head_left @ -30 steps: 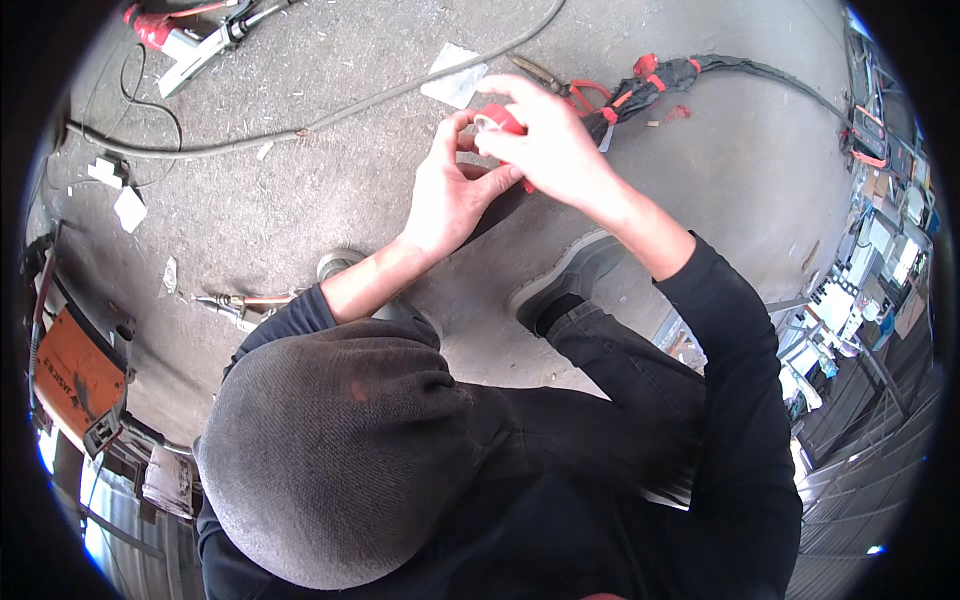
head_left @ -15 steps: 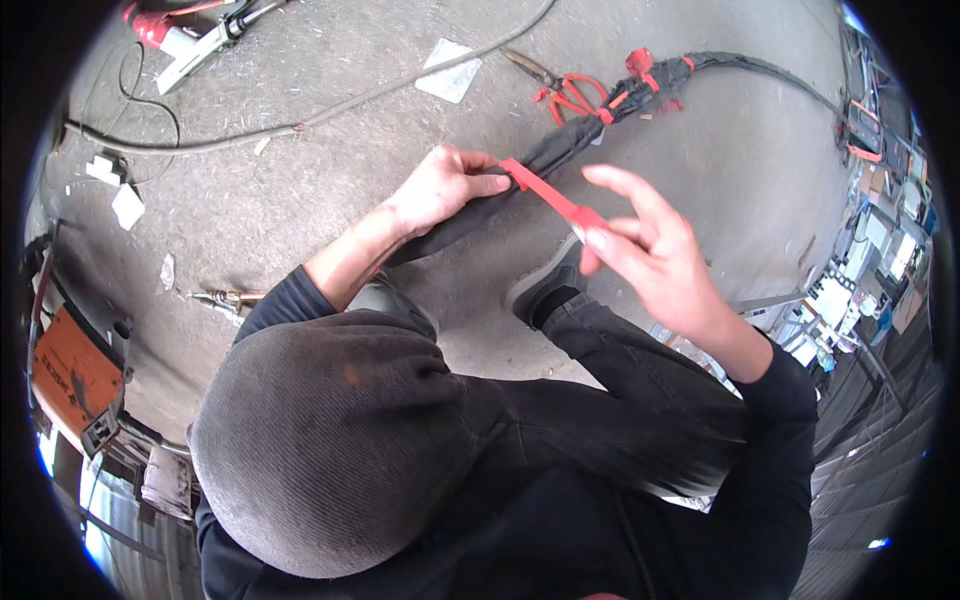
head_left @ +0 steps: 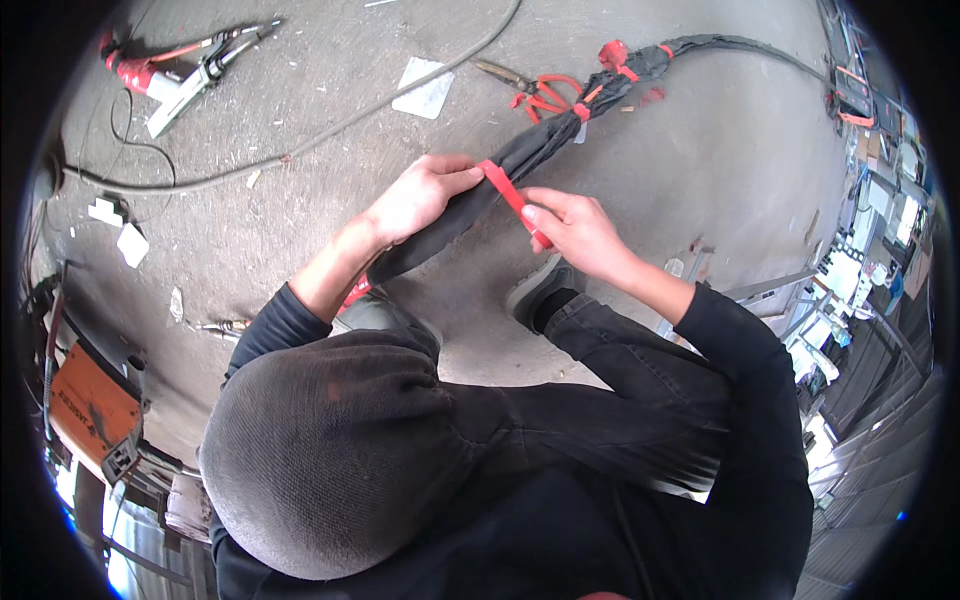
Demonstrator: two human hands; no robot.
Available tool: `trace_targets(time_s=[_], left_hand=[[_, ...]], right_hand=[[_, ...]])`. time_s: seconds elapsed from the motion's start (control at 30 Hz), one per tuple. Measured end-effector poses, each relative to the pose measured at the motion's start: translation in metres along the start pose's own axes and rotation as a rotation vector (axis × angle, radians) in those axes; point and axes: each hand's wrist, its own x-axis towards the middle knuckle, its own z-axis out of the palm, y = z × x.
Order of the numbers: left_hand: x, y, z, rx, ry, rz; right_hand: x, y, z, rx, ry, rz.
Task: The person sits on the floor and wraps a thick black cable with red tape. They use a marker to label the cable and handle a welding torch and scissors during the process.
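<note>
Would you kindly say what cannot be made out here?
Head view, hidden: much of the tape roll, behind the right hand.
Head view, hidden: part of the black-wrapped cable, behind the left hand.
Head view, cut off: the upper end of the gray hose, by the top edge.
Head view, too small: the clutter near the right rim, squeezed by the lens.

The left forearm (head_left: 342, 258) slants up and rightward into a closed left grip (head_left: 418, 200); opposite, the right arm (head_left: 750, 350) bends, angled leftward into a pinched right grip (head_left: 580, 232) that sits slightly lower.
</note>
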Motion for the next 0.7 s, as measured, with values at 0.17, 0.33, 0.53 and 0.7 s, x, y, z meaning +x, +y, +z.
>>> trace_targets(time_s=[0.17,0.33,0.53,0.7], left_hand=[[0.009,0.033,0.006,0.466,0.014,0.004],[0.017,0.052,0.015,0.595,0.206,0.003],[0.024,0.044,0.007,0.626,0.205,0.102],[0.019,0.041,-0.001,0.439,0.085,0.043]], right_hand=[[0.016,0.000,0.009,-0.032,0.011,-0.122],[0.026,-0.001,0.016,-0.025,0.117,-0.138],[0.027,-0.019,0.015,-0.220,0.303,-0.405],[-0.001,-0.015,0.000,-0.216,0.190,-0.489]])
